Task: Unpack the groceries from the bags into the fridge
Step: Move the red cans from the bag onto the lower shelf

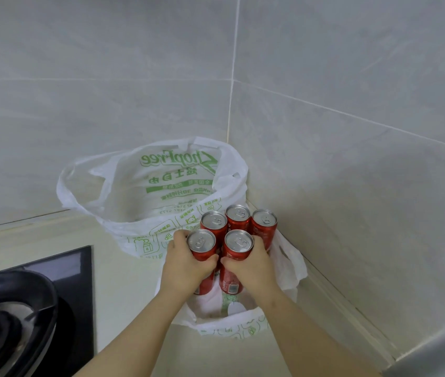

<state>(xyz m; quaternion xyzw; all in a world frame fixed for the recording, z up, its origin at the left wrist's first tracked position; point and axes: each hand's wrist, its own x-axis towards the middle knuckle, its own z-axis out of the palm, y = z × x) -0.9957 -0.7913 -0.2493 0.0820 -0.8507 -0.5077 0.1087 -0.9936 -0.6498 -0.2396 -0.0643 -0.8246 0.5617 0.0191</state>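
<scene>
At the far left of the counter (134, 281), a black hob (76, 268) carries a dark pan (12, 303); beside it, toward the corner, the upright bag (123, 197), white with green print, stands open and shows no contents from this angle. Next, the left hand (186, 265) has its fingers curled round the front-left can of five red cans (239, 242), which are held upright as one cluster over the flat bag (229, 326) lying open beneath them. The right hand (251, 270) wraps the front-right can, with the two thumbs almost meeting. The three rear cans appear only pressed between fingers and neighbouring cans; whether any wrap binds the five cannot be told. Likely fault: if the squeeze slackens during the lift, a rear can may slip out, drop on the counter, and dent or roll toward the tiled wall (351, 186) at right. The loose film below may also cling and ride up with the load. The fridge is out of view.
</scene>
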